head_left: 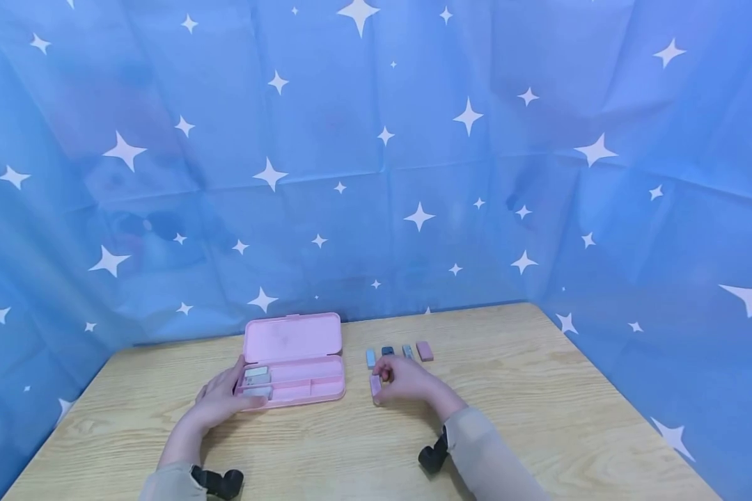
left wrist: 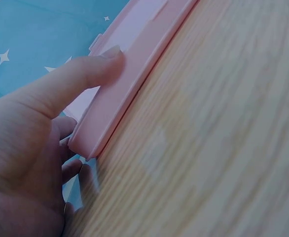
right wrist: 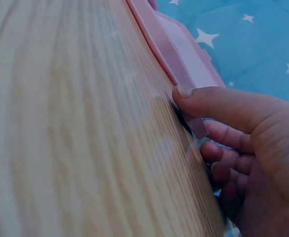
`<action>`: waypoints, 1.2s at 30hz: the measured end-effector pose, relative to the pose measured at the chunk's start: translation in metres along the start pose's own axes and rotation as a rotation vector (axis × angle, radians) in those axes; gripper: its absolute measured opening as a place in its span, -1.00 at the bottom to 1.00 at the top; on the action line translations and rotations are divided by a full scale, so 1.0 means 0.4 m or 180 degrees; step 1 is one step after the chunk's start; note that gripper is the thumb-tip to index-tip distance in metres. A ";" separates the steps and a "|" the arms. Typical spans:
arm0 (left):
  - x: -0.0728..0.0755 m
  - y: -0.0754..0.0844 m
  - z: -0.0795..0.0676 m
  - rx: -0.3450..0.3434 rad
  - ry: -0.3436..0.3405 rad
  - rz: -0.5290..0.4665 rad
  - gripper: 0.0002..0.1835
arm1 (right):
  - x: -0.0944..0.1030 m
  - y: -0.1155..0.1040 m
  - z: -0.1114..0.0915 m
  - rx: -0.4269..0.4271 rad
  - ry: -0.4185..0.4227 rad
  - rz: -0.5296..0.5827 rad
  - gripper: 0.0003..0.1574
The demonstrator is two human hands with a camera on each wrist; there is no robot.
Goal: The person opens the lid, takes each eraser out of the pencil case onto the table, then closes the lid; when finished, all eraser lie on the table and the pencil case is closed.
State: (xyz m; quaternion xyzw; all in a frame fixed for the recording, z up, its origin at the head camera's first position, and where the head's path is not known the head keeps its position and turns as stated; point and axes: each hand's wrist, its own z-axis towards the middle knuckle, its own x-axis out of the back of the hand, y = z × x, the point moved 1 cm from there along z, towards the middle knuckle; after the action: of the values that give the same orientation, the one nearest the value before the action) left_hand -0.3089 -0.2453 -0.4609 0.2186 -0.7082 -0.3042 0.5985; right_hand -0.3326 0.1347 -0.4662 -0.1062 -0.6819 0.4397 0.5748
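A pink pencil case (head_left: 307,401) lies on the table with its lid (head_left: 293,337) tipped back. My left hand (head_left: 216,403) grips the case's left end, thumb over the front edge and fingers round the far side. Inside, near that thumb, lie a few pale erasers (head_left: 257,380). To the right of the case, my right hand (head_left: 407,381) pinches a small lilac eraser (right wrist: 199,128) between thumb and fingers, close over the table. Just beyond this hand sit a light blue eraser (head_left: 370,358), a dark blue one (head_left: 387,351), a grey-blue one (head_left: 408,351) and a pink one (head_left: 425,351).
The wooden table (head_left: 570,417) has its back edge against a blue curtain (head_left: 351,229) with white stars, which also hangs along both sides. The case's upright lid stands near that back edge. Each wrist carries a black camera mount (head_left: 434,452).
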 end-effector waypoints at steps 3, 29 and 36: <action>0.001 -0.001 -0.001 0.0009 0.0006 0.0020 0.25 | 0.001 -0.002 0.001 0.0001 -0.0026 -0.0021 -0.52; 0.002 -0.014 0.001 -0.0022 0.0057 -0.0004 0.27 | 0.023 -0.009 0.008 0.0018 -0.0037 0.0244 -0.61; -0.001 -0.008 0.002 -0.0004 0.0032 0.0003 0.25 | 0.044 -0.036 0.027 0.0067 0.0004 0.0302 -0.65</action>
State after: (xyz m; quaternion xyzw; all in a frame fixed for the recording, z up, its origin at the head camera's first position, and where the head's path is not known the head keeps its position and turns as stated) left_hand -0.3098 -0.2469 -0.4635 0.2193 -0.7051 -0.3032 0.6024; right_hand -0.3424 0.1326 -0.4430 -0.1326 -0.6711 0.4735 0.5548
